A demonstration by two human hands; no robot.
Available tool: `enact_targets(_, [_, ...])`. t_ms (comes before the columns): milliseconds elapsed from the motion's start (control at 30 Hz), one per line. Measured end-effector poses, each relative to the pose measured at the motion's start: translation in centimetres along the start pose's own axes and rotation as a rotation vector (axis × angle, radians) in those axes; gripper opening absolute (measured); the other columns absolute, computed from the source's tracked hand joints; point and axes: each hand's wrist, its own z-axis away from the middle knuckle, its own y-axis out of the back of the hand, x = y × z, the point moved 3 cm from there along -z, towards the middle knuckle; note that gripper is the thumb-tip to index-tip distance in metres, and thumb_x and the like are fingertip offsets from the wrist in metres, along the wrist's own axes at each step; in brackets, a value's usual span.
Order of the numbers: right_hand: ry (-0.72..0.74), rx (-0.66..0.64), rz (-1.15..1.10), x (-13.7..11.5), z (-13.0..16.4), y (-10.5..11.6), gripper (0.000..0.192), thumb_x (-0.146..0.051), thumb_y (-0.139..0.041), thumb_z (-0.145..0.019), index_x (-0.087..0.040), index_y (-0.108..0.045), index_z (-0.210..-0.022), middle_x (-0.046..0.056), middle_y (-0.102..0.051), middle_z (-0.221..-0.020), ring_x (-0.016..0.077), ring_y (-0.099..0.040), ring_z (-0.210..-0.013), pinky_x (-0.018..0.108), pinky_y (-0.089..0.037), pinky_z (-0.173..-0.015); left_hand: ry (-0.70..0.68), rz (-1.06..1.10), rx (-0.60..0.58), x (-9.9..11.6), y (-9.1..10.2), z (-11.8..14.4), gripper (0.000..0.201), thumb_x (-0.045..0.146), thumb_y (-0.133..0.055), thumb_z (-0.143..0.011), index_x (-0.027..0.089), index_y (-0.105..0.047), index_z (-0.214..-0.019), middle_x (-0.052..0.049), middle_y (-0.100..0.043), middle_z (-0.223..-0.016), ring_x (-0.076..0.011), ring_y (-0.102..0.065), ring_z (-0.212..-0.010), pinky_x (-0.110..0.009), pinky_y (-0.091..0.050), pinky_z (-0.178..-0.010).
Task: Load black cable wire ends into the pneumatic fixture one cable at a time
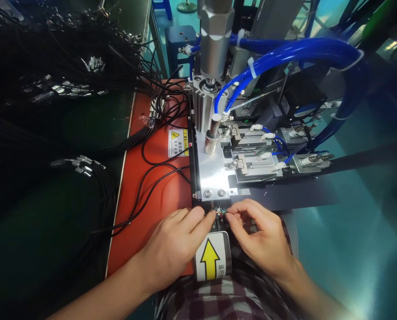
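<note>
I had my left hand (173, 246) and right hand (263, 238) pinched together on the small wire end (220, 212), which lay between both grips, just before the machine's slot (213, 204).

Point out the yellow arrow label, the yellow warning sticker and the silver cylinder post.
yellow arrow label (209, 263), head view, on the arrow's shaft.
yellow warning sticker (178, 142), head view, middle of the sticker.
silver cylinder post (212, 137), head view, on its side, partway up.
</note>
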Motion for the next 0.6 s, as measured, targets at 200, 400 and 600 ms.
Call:
enact_targets(200, [0.034, -0.017, 0.007, -0.36, -0.22, -0.11, 0.009, -0.012, -0.054, -0.086, -0.019, -0.056, -0.080, 0.001, -0.055, -0.070, 0.0135, -0.052, -0.059, 0.026, -0.043, -0.055, -0.007, -0.005, 0.006, 0.12, 0.16, -0.03, 0.031, 0.009, -0.038, -0.093, 0.004, -0.056, -0.118, -0.007, -0.057, -0.079, -0.0180, -0.053, -0.064, -0.031, -0.049, -0.055])
enact_targets(400, [-0.017, -0.066, -0.006, 0.07, -0.41, -0.36, 0.011, -0.014, -0.050, -0.089, -0.019, -0.053, -0.080, 0.001, -0.056, -0.073, 0.0141, -0.053, -0.064, 0.027, -0.043, -0.060, -0.002, -0.015, 0.015, 0.12, 0.28, -0.05, 0.032, 0.009, -0.035, -0.094, 0.004, -0.056, -0.117, -0.007, -0.058, -0.078, -0.0175, -0.053, -0.064, -0.030, -0.049, -0.055])
enact_targets(600, [-0.053, -0.086, -0.046, 0.49, -0.29, -0.57, 0.011, -0.017, -0.048, -0.091, -0.019, -0.052, -0.082, 0.001, -0.055, -0.075, 0.0144, -0.052, -0.066, 0.027, -0.041, -0.061, -0.005, -0.020, 0.011, 0.08, 0.28, -0.16, 0.032, 0.008, -0.035, -0.093, 0.004, -0.057, -0.117, -0.007, -0.057, -0.077, -0.0181, -0.053, -0.062, -0.031, -0.048, -0.053])
